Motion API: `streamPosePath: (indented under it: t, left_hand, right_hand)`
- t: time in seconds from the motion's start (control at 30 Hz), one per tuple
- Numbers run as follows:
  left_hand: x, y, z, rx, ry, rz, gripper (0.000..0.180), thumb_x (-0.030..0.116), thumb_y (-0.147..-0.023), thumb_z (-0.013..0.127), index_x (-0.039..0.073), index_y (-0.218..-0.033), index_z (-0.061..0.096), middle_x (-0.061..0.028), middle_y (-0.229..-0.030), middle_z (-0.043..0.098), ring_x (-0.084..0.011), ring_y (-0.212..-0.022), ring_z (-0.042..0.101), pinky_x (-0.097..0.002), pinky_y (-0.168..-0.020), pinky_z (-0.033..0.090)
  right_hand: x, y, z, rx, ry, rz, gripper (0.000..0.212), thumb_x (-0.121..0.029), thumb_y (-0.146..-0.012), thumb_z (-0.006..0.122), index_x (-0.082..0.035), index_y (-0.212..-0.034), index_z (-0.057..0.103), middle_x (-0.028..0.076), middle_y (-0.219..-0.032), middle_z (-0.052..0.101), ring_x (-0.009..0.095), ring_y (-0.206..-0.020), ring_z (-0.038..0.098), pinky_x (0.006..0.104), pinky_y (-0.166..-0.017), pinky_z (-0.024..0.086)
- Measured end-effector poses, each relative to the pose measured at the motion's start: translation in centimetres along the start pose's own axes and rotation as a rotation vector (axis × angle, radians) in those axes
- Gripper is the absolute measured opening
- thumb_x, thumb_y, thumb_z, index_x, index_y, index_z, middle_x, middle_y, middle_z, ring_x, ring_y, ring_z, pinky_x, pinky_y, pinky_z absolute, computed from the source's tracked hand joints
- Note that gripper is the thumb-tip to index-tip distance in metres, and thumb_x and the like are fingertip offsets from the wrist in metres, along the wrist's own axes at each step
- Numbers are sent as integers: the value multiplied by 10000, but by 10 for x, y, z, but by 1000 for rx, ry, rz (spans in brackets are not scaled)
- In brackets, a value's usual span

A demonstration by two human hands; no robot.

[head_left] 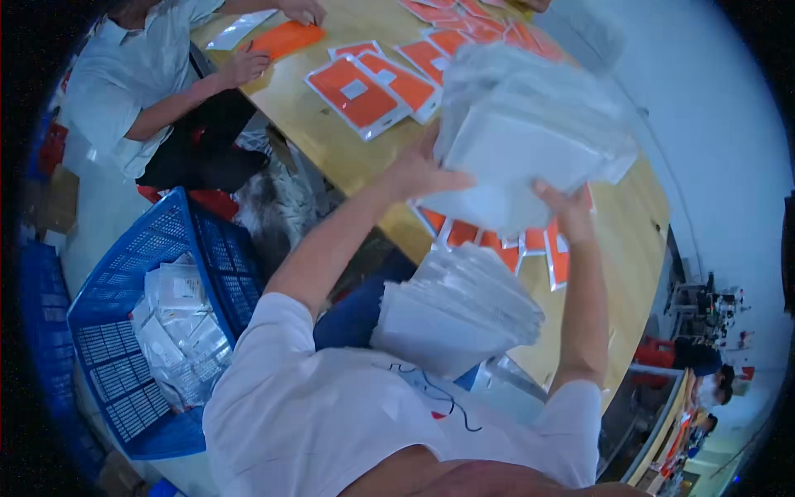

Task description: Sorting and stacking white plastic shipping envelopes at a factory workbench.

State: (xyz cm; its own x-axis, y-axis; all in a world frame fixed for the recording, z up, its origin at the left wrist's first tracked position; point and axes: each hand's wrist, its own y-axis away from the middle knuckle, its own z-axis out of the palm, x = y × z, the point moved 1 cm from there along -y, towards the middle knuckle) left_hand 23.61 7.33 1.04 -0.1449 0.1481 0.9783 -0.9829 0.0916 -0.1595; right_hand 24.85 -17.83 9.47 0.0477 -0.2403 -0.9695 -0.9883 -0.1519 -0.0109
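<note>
1. Stack of translucent white plastic sleeves [530, 137], blurred at its edges, is held up above the worktop of pale wood [633, 219].
2. It is clamped between both hands: its left edge is gripped by the left hand [429, 174], its lower right by the right hand [570, 209].
3. A second stack of whitish plastic sleeves [455, 315] is seen near the lap; its support cannot be told.
4. Flat orange packets with clear borders [358, 93] are spread beyond and beneath the raised stack.
5. The handling is judged to be partway: one stack is lifted but not yet set down, the other is left unheld.
6. At the left, clear packets [182, 311] are contained in a blue perforated plastic basket [116, 364].
7. Pale labels are borne by some orange packets; no writing or brand can be read.
</note>
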Motion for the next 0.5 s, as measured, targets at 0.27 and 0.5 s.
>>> streamPosePath:
  t: [0.27,0.5]
  left_hand:
    - [114,-11,-65,-1200,-318,554,1494,947,-429,534,-75,-1448,146,-271,-1514,73,-442,-1384,91,-562,-1076,137]
    - [89,111,-141,-956,-132,75,1158,579,-480,635,-64,-1376,285,-222,-1391,273,-368,-1242,267,-480,-1012,255]
  right_hand:
    - [-118,47,-21,160,229,-236,520,-169,-726,782,59,-1146,578,152,-988,666,225,-877,645,314,-813,505]
    - [-153,170,12,-39,306,-309,719,-210,-651,820,39,-1252,514,160,-1049,650,250,-926,637,337,-865,490]
